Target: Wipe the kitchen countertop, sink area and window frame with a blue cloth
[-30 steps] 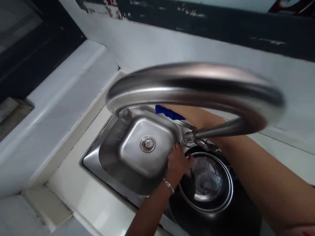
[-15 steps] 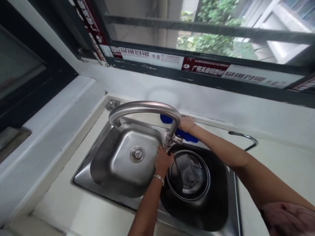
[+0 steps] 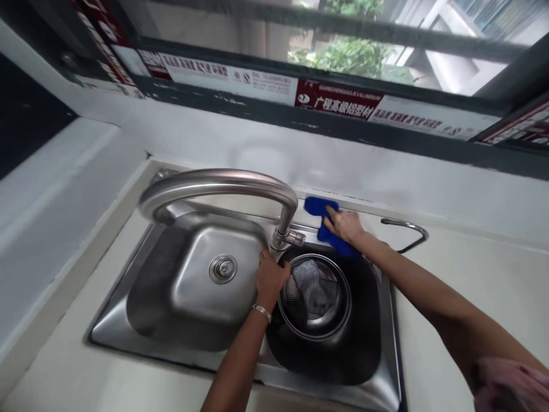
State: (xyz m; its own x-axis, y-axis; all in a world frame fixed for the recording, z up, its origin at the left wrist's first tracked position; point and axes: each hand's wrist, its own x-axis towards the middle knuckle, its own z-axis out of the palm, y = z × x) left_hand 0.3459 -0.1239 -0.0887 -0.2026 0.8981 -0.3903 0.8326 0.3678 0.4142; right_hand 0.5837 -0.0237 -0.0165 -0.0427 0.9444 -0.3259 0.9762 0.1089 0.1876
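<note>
My left hand (image 3: 269,277) rests on the divider of the steel double sink (image 3: 128,309), fingers curled over the ridge just below the faucet base. My right hand (image 3: 345,225) presses flat on a blue cloth (image 3: 319,207) lying on the back rim of the sink, behind the right basin. The curved steel faucet (image 3: 214,184) arches left over the left basin with its round drain (image 3: 223,267). In the right basin sits a dark pan (image 3: 364,349) holding a steel bowl (image 3: 315,327) with a strainer and crumpled clear plastic inside.
A pale counter (image 3: 450,286) surrounds the sink. A thin metal loop handle (image 3: 407,228) lies on the counter at the back right. A white tiled ledge and a window frame with stickers (image 3: 343,103) run behind.
The view has pulled back and up from the faucet. My right hand slid the blue cloth to the right along the back rim. My left hand stayed on the divider.
</note>
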